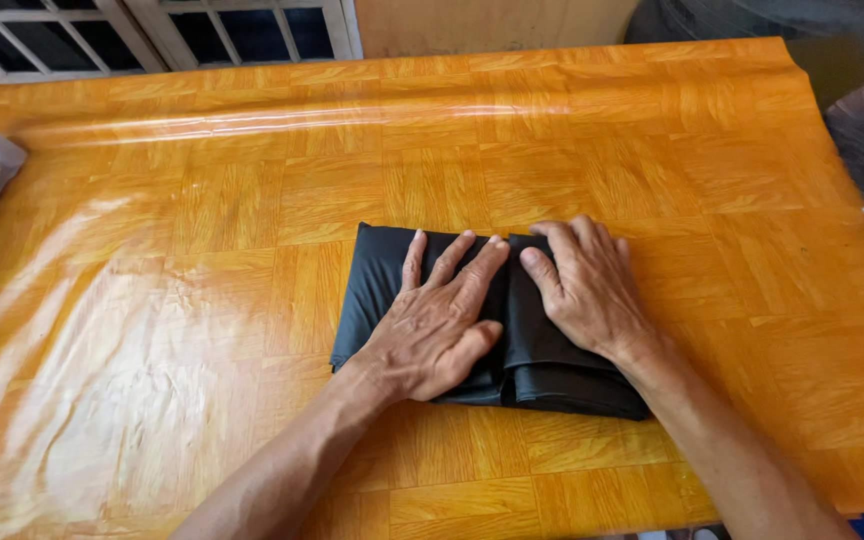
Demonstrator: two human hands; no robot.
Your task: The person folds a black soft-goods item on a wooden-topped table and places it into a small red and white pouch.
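my left hand (432, 325) and right hand (582, 285) lay flat, fingers spread, pressing the folded black cloth (377, 285) onto the orange surface (202, 250).

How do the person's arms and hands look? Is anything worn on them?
Both forearms are bare, with no sleeves in view. The left hand and right hand wear no gloves, and no ring, watch or bracelet shows. The fingernails are short.

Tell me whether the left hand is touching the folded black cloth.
Touching. The head view shows the left hand lying flat, palm down, fingers spread on the folded black cloth.
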